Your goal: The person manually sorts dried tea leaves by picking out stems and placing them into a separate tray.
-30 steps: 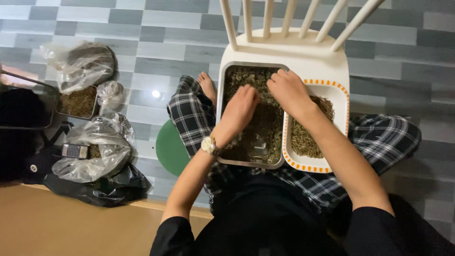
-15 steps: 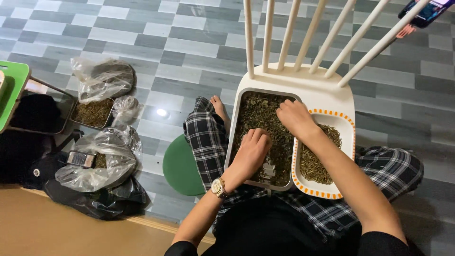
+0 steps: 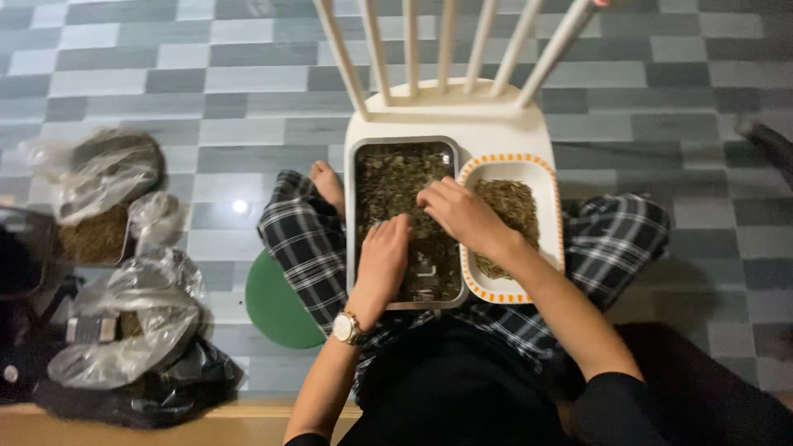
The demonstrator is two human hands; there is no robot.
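Note:
A metal tray full of dried green leaves sits on the seat of a white chair. Beside it on the right lies a white dish with an orange rim, also holding dried leaves. My left hand, with a wristwatch, rests palm down in the leaves in the tray's near part. My right hand reaches across the tray's right edge, its fingers curled in the leaves. Whether it pinches any leaves I cannot tell.
I sit cross-legged in plaid trousers on a green cushion on grey floor tiles. At the left lie clear plastic bags of dried leaves, a container of leaves and a dark bag. A wooden edge runs along the bottom.
The view has shifted, so the chair and trays sit more to the centre. My right hand has drawn back from the tray's far part toward its middle. My left hand stays in the leaves.

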